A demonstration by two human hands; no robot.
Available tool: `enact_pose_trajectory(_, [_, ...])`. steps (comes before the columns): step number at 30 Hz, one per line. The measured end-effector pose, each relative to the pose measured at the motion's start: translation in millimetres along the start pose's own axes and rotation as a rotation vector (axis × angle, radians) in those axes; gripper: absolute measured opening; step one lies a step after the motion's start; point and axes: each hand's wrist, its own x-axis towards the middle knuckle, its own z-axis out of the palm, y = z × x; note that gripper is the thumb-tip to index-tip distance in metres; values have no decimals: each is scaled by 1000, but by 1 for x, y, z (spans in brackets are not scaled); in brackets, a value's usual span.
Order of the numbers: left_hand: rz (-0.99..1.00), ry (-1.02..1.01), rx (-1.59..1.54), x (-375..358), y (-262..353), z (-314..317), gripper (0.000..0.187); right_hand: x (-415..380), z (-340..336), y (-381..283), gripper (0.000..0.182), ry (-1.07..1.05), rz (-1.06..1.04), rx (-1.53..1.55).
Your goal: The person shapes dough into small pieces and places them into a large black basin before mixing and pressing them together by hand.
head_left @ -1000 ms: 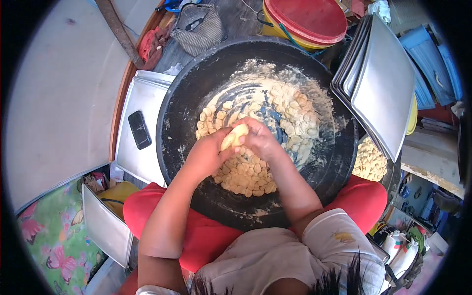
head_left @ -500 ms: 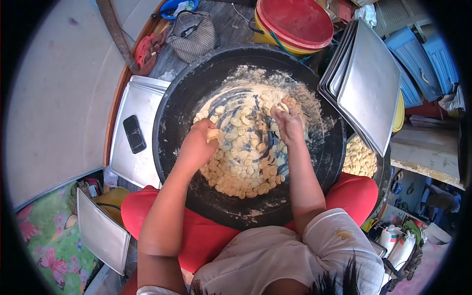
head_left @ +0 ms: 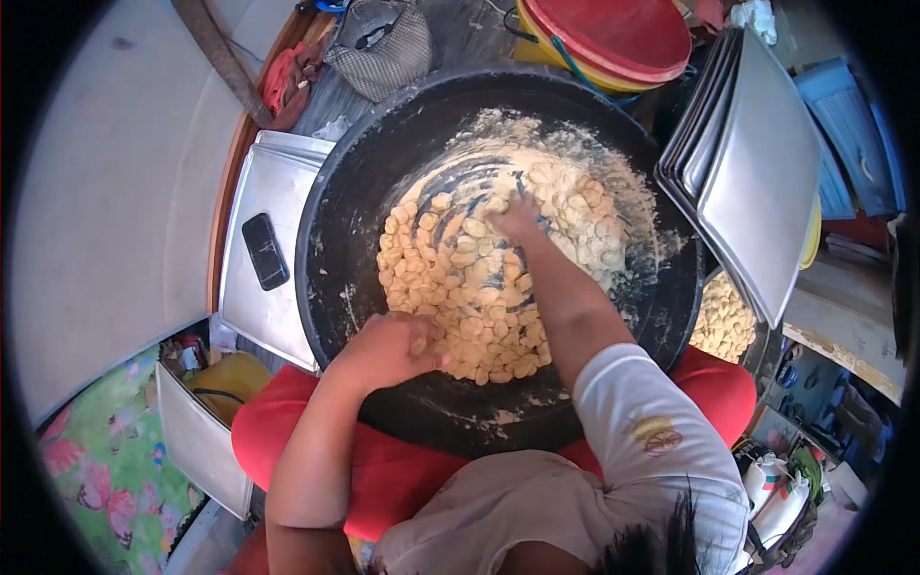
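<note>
A wide black tub (head_left: 331, 206) holds many small, pale, rounded dough-like pieces (head_left: 489, 345) dusted with light powder (head_left: 494, 129). At the near left side of the heap is my left hand (head_left: 393, 347), its fingers curled beside the pieces; whether any lie inside the curl is hidden. My right hand (head_left: 517, 220) reaches down into the middle of the tub, fingers apart and touching the powdery pieces. Its fingertips are partly hidden and slightly blurred.
Metal trays (head_left: 762, 182) lean in a stack at the tub's right. A phone (head_left: 264, 251) lies on more trays (head_left: 240, 307) at left. Red and yellow basins (head_left: 613, 38) and a woven bag (head_left: 383, 53) stand behind. More pieces (head_left: 724, 321) fill another container at right.
My left hand has moved down toward the tub's near side, and its piece no longer shows. My right hand has swung left to the middle. The pieces have shifted, and the view has moved slightly.
</note>
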Motion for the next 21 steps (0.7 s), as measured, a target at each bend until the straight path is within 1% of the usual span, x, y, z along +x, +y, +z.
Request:
enact_pose_trajectory(2, [136,81,-77,-3,-15,9,42,-45,16,-46,92,-76,27,-278])
enact_pose_trajectory(3, [53,28,-60,-2,-18,5,42,-60,43,-48,93,-160,-181,-401])
enact_pose_trajectory(4, [112,153,-73,0,-27,9,41,-78,68,-44,94,-238,-395,-521])
enact_pose_trajectory(6, [-66,197,-87,2,-33,6,42,-130,102,-28,89,-360,-555,-534])
enact_pose_trajectory(8, [-55,215,-119,7,-41,5,43,-174,105,9,84,-494,-678,-373])
enact_pose_trajectory(10, [-52,237,-157,15,-59,13,43,-192,63,24,77,-764,-696,-361])
enact_pose_trajectory(11, [-82,147,-342,25,-74,19,44,-195,58,44,77,-762,-687,-358])
enact_pose_trajectory(12, [-108,60,-519,40,-89,24,44,-188,54,65,74,-1026,-608,-206])
enact_pose_trajectory(13, [-94,91,-465,60,-105,28,44,-179,45,82,71,-1275,-521,-41])
enact_pose_trajectory(14, [-80,119,-412,81,-115,30,44,-175,17,90,69,-1144,-435,-34])
enact_pose_trajectory(15, [-175,184,-346,101,-117,28,45,-170,-15,101,67,-1020,-345,-31])
enact_pose_trajectory(16, [-274,253,-292,116,-117,32,46,-160,-30,126,58,-790,-296,-56])
enact_pose_trajectory(17, [-272,252,-306,128,-117,40,46,-158,-58,133,52,-696,-143,40])
enact_pose_trajectory(19, [-425,433,117,157,-114,52,57,-141,-68,187,50,-448,-86,-163])
enact_pose_trajectory(20, [-422,440,111,170,-119,64,57,-141,-73,203,50,-443,-89,-172])
enact_pose_trajectory(21, [-475,521,120,180,-126,83,63,-148,-75,218,54,-424,-59,-12])
